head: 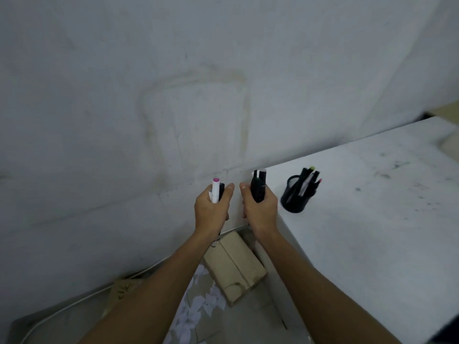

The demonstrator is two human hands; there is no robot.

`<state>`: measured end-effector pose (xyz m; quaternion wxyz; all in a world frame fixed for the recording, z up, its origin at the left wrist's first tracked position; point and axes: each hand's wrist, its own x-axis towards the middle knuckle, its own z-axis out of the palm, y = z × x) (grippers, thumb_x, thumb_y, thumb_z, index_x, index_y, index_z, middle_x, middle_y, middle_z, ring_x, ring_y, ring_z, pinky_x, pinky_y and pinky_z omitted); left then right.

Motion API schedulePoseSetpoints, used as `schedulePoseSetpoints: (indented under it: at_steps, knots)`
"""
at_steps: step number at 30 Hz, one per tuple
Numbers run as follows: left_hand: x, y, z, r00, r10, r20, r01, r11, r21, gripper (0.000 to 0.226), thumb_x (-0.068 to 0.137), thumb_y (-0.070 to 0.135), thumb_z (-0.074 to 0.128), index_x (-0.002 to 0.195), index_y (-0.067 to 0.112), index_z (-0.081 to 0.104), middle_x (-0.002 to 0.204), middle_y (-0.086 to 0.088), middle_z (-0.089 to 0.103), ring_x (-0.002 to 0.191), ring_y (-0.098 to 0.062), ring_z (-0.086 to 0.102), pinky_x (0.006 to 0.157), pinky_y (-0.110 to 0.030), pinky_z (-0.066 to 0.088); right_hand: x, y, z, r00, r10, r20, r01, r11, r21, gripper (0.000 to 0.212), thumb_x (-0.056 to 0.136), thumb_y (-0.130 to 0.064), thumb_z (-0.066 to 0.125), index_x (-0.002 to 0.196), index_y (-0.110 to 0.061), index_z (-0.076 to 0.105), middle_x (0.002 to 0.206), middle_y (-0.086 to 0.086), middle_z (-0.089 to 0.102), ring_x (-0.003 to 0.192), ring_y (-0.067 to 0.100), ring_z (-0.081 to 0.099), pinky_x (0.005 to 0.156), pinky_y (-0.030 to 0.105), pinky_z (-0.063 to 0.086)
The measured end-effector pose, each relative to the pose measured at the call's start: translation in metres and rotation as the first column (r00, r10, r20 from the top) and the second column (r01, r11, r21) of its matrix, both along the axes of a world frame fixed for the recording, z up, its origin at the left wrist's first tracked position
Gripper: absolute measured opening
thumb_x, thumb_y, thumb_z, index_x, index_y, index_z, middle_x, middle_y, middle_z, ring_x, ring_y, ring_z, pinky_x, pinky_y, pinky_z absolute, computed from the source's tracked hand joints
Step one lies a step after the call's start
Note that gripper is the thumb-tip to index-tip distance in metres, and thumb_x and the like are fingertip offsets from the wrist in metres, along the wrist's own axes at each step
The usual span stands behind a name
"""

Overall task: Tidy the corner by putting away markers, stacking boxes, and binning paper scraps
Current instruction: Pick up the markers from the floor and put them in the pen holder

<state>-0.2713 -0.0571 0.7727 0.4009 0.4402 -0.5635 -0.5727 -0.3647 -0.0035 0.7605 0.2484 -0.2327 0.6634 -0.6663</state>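
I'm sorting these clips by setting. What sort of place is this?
Probably a plain workroom or office corner: a bare scuffed wall, a white table with a black pen holder, and cardboard boxes and paper scraps on the floor.

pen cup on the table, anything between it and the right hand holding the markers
Nothing. In the head view, only bare white table separates the right hand, gripping dark markers, from the black pen cup.

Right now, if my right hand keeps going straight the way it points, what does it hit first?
Probably the wall. The right hand, gripping dark markers, points up and forward beside the table corner. The pen cup sits off to its right, likely outside that line, though depth is unclear.
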Motion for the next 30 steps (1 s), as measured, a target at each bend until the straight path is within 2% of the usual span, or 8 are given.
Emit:
schedulePoseSetpoints:
  at_steps: [8, 12, 15, 17, 20, 24, 27, 30]
  knots:
    - [-0.030, 0.029, 0.046, 0.998, -0.056, 0.000, 0.056, 0.998, 0.039, 0.033, 0.091, 0.033, 0.067, 0.074, 0.009, 0.052, 0.061, -0.012, 0.054, 0.053, -0.021, 0.051, 0.045, -0.021, 0.048, -0.049, 0.045, 0.059, 0.978, -0.207, -0.009, 0.207, 0.978, 0.005, 0.019, 0.090, -0.037, 0.070, 0.083, -0.020, 0.063, 0.067, 0.002, 0.062, 0.059, 0.017, 0.057, 0.054, 0.029, 0.047]
    - [-0.065, 0.034, 0.051, 0.997, -0.081, -0.006, 0.081, 0.995, 0.052, 0.036, 0.091, 0.038, 0.066, 0.076, 0.007, 0.052, 0.061, -0.012, 0.054, 0.051, -0.018, 0.052, 0.043, -0.020, 0.046, -0.084, 0.055, 0.065, 0.945, -0.325, 0.028, 0.326, 0.945, -0.017, 0.023, 0.092, -0.032, 0.069, 0.091, -0.010, 0.062, 0.070, 0.011, 0.060, 0.056, 0.018, 0.057, 0.047, 0.025, 0.050]
    - [-0.097, 0.028, 0.050, 0.995, -0.100, -0.002, 0.100, 0.994, 0.050, 0.039, 0.089, 0.041, 0.066, 0.076, 0.007, 0.053, 0.061, -0.011, 0.055, 0.051, -0.015, 0.053, 0.047, -0.024, 0.048, -0.116, 0.051, 0.057, 0.906, -0.420, 0.054, 0.422, 0.906, -0.024, 0.033, 0.084, -0.047, 0.069, 0.087, -0.015, 0.064, 0.077, 0.013, 0.069, 0.068, 0.026, 0.067, 0.073, 0.040, 0.061]
    - [-0.124, 0.020, 0.048, 0.995, -0.096, 0.003, 0.095, 0.993, 0.063, 0.041, 0.088, 0.044, 0.067, 0.080, 0.005, 0.056, 0.063, -0.010, 0.057, 0.051, -0.012, 0.055, 0.048, -0.023, 0.049, -0.138, 0.044, 0.049, 0.876, -0.473, 0.096, 0.477, 0.879, -0.022, 0.029, 0.085, -0.046, 0.069, 0.083, -0.018, 0.063, 0.076, 0.012, 0.070, 0.067, 0.026, 0.067, 0.076, 0.043, 0.061]
    - [-0.163, 0.011, 0.044, 0.998, -0.064, 0.000, 0.064, 0.994, 0.085, 0.043, 0.086, 0.045, 0.068, 0.084, 0.005, 0.056, 0.063, -0.009, 0.057, 0.049, -0.011, 0.053, 0.051, -0.028, 0.048, -0.166, 0.034, 0.042, 0.826, -0.552, 0.115, 0.559, 0.828, -0.039, 0.023, 0.090, -0.036, 0.069, 0.078, -0.019, 0.060, 0.072, 0.006, 0.068, 0.066, 0.020, 0.067, 0.073, 0.037, 0.060]
    - [-0.206, -0.001, 0.034, 1.000, -0.023, -0.009, 0.024, 0.996, 0.087, 0.036, 0.086, 0.046, 0.069, 0.078, 0.014, 0.055, 0.066, -0.011, 0.058, 0.050, -0.014, 0.054, 0.051, -0.029, 0.047, -0.186, 0.016, 0.028, 0.837, -0.537, 0.104, 0.543, 0.839, -0.038, 0.019, 0.093, -0.034, 0.066, 0.092, -0.015, 0.064, 0.081, 0.002, 0.073, 0.076, 0.013, 0.071, 0.074, 0.025, 0.058]
    - [-0.228, -0.005, 0.022, 1.000, 0.016, -0.008, -0.015, 0.995, 0.094, 0.035, 0.087, 0.044, 0.067, 0.078, 0.014, 0.053, 0.068, -0.012, 0.058, 0.051, -0.011, 0.055, 0.051, -0.025, 0.047, -0.191, 0.005, 0.018, 0.848, -0.522, 0.094, 0.527, 0.849, -0.036, 0.017, 0.094, -0.029, 0.065, 0.096, -0.013, 0.064, 0.081, -0.001, 0.074, 0.076, 0.006, 0.070, 0.075, 0.018, 0.056]
    - [-0.239, -0.009, 0.016, 0.998, 0.067, -0.016, -0.065, 0.993, 0.097, 0.034, 0.089, 0.041, 0.066, 0.080, 0.010, 0.054, 0.069, -0.014, 0.058, 0.052, -0.009, 0.056, 0.051, -0.019, 0.047, -0.190, -0.003, 0.001, 0.855, -0.511, 0.082, 0.515, 0.857, -0.032, 0.024, 0.094, -0.033, 0.064, 0.107, -0.013, 0.064, 0.088, -0.004, 0.076, 0.088, 0.002, 0.069, 0.083, 0.015, 0.051]
